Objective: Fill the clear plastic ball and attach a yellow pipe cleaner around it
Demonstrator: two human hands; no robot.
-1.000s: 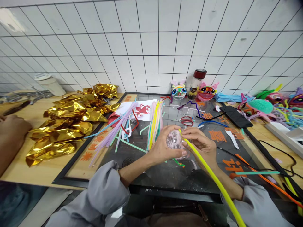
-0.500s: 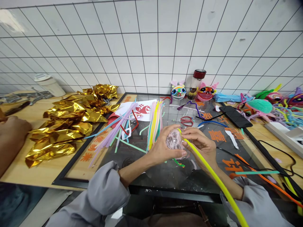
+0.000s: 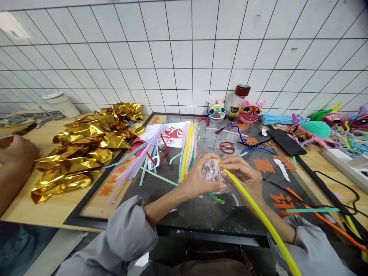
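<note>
My left hand [image 3: 198, 178] is wrapped around a clear, rounded plastic piece [image 3: 212, 171] with pale pinkish patches, holding it above the dark board. With its fingertips pinched at the upper right of that piece, my right hand [image 3: 243, 172] grips a yellow pipe cleaner [image 3: 258, 211]. One end of the pipe cleaner meets the clear piece; the rest curves down past my right forearm toward the bottom edge. Red-handled scissors [image 3: 227, 147] lie just beyond my hands. A bundle of pastel pipe cleaners [image 3: 188, 151] rests left of them.
Crumpled gold foil [image 3: 83, 145] covers the left side, beside another person's hand [image 3: 18, 153]. Decorated animal heads [image 3: 217, 111] and a red-lidded bottle [image 3: 238, 101] stand by the tiled wall. A phone [image 3: 287, 141], a power strip [image 3: 347, 165] and a black cable [image 3: 343, 207] lie at right.
My hands, the clear piece and the yellow pipe cleaner hold almost the same position. At the left edge, the other person's hand has shifted slightly.
</note>
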